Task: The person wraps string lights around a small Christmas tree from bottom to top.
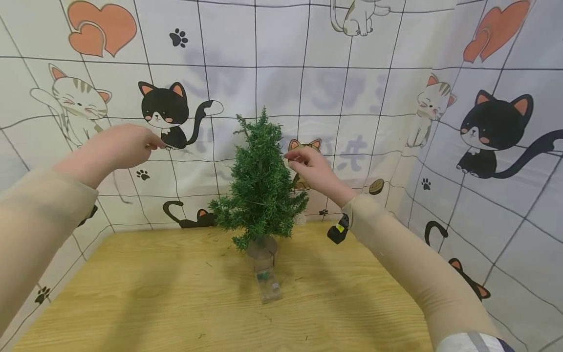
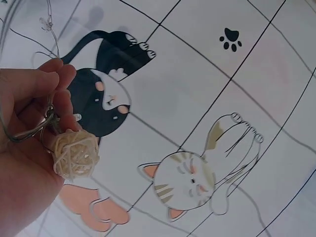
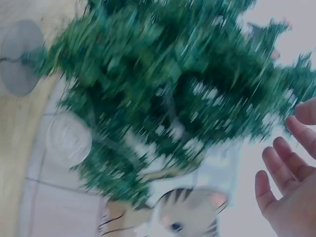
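A small green artificial tree (image 1: 263,181) stands upright on a round base (image 1: 263,252). My left hand (image 1: 127,145) is raised left of it and, in the left wrist view, pinches a thin wire light string (image 2: 30,132). From that string a pale woven rattan ball (image 2: 76,155) hangs below the fingers. My right hand (image 1: 312,168) is beside the tree's upper right, fingertips right at the branches. In the blurred right wrist view its fingers (image 3: 280,168) are bent loosely with nothing between them. Another pale ball (image 3: 69,139) hangs low on the tree's right side.
A clear plastic box (image 1: 268,285) lies on the wooden table (image 1: 184,293) before the tree base. A black device (image 1: 337,232) hangs under the right wrist. A cat-patterned cloth (image 1: 281,39) closes off the back and sides. Small green bits are scattered on the table.
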### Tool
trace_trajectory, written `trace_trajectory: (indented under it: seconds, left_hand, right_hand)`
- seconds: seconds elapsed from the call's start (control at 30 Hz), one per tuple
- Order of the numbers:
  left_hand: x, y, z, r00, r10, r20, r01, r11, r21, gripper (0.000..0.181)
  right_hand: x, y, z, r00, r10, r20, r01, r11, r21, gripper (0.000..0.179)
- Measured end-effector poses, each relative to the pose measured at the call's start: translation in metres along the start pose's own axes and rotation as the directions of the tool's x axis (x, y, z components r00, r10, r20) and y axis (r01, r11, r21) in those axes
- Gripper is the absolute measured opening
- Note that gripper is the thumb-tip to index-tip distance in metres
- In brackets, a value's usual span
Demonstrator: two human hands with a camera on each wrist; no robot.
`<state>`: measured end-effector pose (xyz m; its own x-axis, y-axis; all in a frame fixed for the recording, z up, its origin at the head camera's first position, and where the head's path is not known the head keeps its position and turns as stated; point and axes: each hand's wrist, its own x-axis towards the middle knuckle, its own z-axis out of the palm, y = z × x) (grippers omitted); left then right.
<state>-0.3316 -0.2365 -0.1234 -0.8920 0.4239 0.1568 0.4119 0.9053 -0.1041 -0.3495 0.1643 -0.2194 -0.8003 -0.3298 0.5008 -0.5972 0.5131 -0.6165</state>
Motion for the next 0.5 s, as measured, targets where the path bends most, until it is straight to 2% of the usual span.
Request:
trace_trajectory:
  seconds: [0.1,0.2,0.3,0.4,0.5]
  left_hand:
    - [-0.01,0.01,-0.007,0.999,0.034,-0.014,-0.034,0.999,0.014,0.046]
    - [-0.018,0.023,-0.011,0.996,0.086,-0.039,-0.085,0.996,0.035,0.044]
    - [-0.028,0.039,-0.015,0.987,0.145,-0.067,-0.14,0.988,0.069,0.042]
    - [-0.037,0.059,-0.021,0.976,0.195,-0.095,-0.185,0.977,0.106,0.039]
    - [-0.046,0.081,-0.029,0.965,0.235,-0.12,-0.216,0.964,0.155,0.038]
  right_hand:
    - [-0.002,-0.021,0.005,0.996,-0.086,-0.027,0.086,0.996,-0.006,0.025]
    - [-0.002,-0.041,0.013,0.982,-0.186,-0.034,0.186,0.982,-0.018,0.024]
    - [-0.001,-0.062,0.023,0.964,-0.265,0.003,0.265,0.964,-0.01,0.025]
    - [0.002,-0.081,0.033,0.953,-0.297,0.066,0.296,0.955,0.027,0.029]
    - [0.009,-0.098,0.039,0.949,-0.292,0.118,0.288,0.956,0.054,0.032]
